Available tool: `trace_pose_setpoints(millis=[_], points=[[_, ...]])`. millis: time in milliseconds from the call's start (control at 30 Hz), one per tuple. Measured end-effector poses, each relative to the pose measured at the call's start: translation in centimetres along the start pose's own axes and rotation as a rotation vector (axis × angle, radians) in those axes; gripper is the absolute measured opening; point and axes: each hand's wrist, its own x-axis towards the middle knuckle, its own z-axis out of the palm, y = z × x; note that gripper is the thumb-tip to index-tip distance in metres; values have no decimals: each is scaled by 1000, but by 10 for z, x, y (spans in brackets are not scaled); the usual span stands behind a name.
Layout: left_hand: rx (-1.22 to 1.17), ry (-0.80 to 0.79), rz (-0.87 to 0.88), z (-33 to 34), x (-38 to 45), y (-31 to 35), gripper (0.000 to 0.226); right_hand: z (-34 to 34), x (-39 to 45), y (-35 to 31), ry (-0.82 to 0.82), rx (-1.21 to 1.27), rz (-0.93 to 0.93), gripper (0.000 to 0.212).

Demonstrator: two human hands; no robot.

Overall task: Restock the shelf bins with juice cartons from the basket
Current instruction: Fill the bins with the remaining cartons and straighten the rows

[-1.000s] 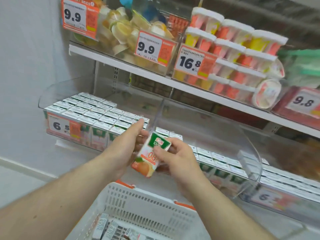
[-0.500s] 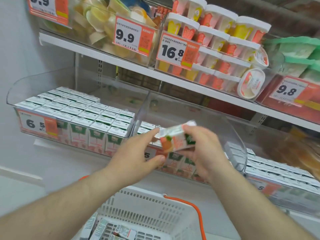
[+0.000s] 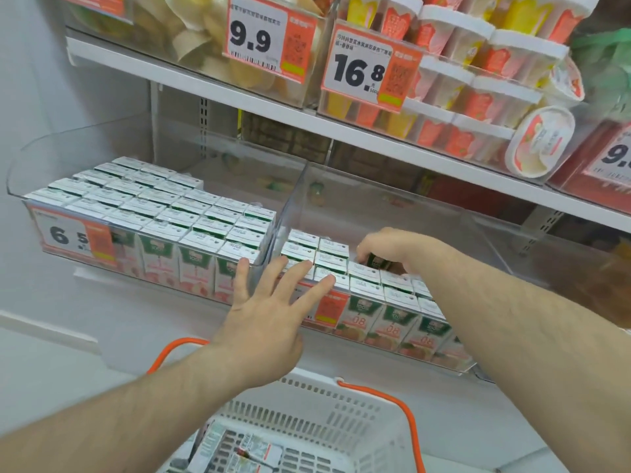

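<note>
Clear plastic shelf bins hold upright juice cartons in rows. Left bin [image 3: 143, 155] is filled across its front and middle with cartons [image 3: 177, 216]. Middle bin [image 3: 392, 206] carries rows only along its front edge; its back is bare. Right hand [image 3: 386, 249], fingers curled, grips one carton [image 3: 377, 261] being set behind those front rows. Left hand [image 3: 269, 312], fingers spread and straight, lies against the middle bin's front left corner. White basket [image 3: 327, 418], below the shelf edge, contains more cartons [image 3: 246, 452].
</note>
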Motion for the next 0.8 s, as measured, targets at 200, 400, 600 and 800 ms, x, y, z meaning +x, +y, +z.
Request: trace_pose_setpoints(millis=[200,400,600,800], points=[[-10,-83,-37,-5,3,5,91,-4,4,2,-240,317,31,21],[6,-137,-39,-10,2,7,89,-1,-9,-4,-207,182,60,34],[56,-125,-28,-25,-1,7,83,3,-23,2,128,-111,-24,38],[98,104,107,-23,-23,6,71,35,-50,26,712,-180,-415,21]])
